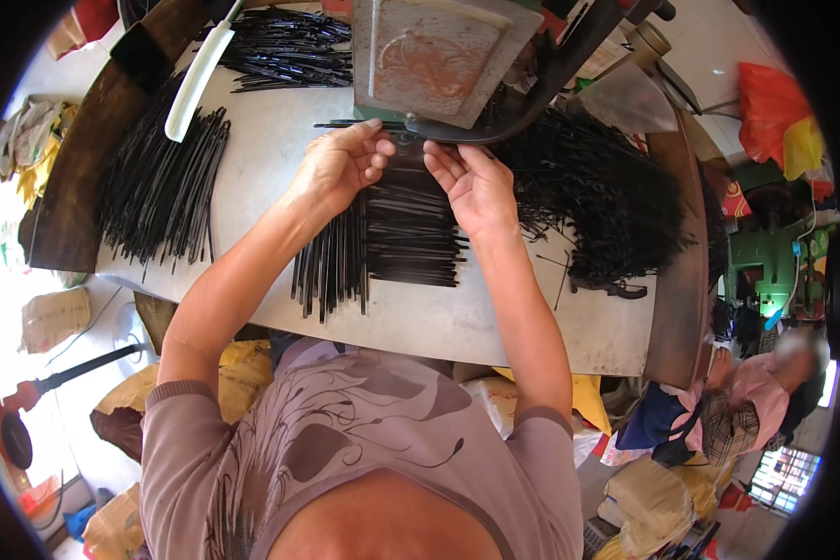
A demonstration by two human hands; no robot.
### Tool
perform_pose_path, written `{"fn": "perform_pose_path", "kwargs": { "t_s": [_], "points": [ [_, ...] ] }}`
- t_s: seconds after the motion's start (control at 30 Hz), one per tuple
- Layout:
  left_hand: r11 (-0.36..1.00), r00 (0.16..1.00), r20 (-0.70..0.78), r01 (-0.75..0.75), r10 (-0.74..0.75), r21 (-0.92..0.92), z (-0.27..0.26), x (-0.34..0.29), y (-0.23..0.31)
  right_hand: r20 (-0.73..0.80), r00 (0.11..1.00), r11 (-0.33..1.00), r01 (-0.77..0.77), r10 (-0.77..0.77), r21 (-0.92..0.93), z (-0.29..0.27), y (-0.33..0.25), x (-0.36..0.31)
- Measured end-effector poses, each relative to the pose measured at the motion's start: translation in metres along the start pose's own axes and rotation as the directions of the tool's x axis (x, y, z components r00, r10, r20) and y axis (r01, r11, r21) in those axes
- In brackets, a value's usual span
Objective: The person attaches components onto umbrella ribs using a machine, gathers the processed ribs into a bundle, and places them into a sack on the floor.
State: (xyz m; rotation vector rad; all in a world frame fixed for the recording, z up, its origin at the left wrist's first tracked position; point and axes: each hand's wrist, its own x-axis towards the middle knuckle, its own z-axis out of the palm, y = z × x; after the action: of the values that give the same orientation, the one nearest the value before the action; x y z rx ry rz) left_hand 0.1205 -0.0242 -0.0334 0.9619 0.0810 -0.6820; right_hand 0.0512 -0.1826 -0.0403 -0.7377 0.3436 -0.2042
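Note:
My left hand [347, 161] pinches a thin black rod [334, 124] between thumb and fingers at the left of a machine's base. The rod lies crosswise and its right part runs out of sight under the machine head [439, 65]. Close to the same spot on the right, my right hand [476, 187] has its fingers curled beneath a dark curved metal arm [532, 121]. What lies in those fingertips is too dark to make out. Between my forearms are two piles of black rods, one lying lengthwise [331, 266], the other crosswise [415, 238].
More black rods [163, 187] lie at the left and at the back [285, 47]. A big tangled black heap [616, 205] fills the table's right side. A white strip [199, 84] hangs over the left pile. Wooden rails edge the pale table [569, 327]. Another person [756, 401] sits far right.

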Motion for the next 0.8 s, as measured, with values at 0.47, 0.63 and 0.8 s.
{"fn": "perform_pose_path", "kwargs": {
  "t_s": [0.47,0.63,0.8],
  "points": [
    [0.999,1.0,-0.022,-0.023,0.022,-0.029,0.0,-0.003,-0.008,-0.034,0.999,1.0,0.021,-0.021,0.009,0.002,0.005,0.004],
    [0.999,0.999,-0.039,0.016,-0.018,-0.045,0.004,-0.001,-0.014,-0.042,0.998,0.997,0.051,-0.049,0.054,-0.005,0.005,0.003],
    [0.998,1.0,0.009,0.02,-0.019,-0.053,-0.012,0.003,-0.015,0.009,0.999,0.995,0.049,-0.05,0.088,0.002,0.01,0.001]
  ]
}}
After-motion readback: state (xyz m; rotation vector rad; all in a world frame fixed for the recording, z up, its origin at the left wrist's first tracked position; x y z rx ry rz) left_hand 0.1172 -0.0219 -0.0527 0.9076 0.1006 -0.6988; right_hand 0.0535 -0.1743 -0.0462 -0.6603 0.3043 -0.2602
